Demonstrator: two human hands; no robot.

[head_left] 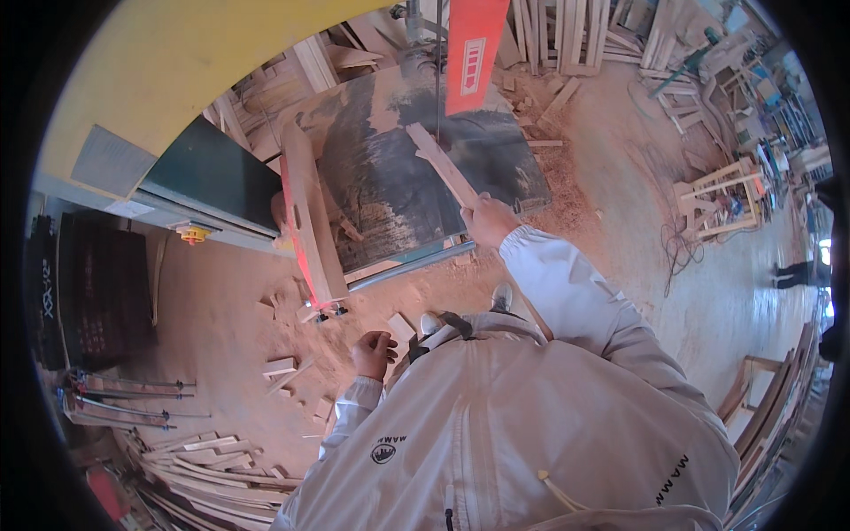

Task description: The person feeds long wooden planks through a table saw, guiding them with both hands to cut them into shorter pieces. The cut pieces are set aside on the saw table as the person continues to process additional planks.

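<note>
My right hand is closed around the near end of a narrow wooden strip. The strip slants over the dark saw table, its ragged far end pointing away and to the left. Close to that far end, the thin upright blade of a band saw comes down beside a red guard. Whether blade and strip touch, I cannot tell. My left hand hangs low in front of my body, away from the table. Its fingers are curled in, with nothing visible in them.
A wooden fence with a red edge runs along the table's left side. The yellow machine body fills the upper left. Offcuts and sawdust litter the floor. Stacked boards lie at lower left; a wooden stand is at right.
</note>
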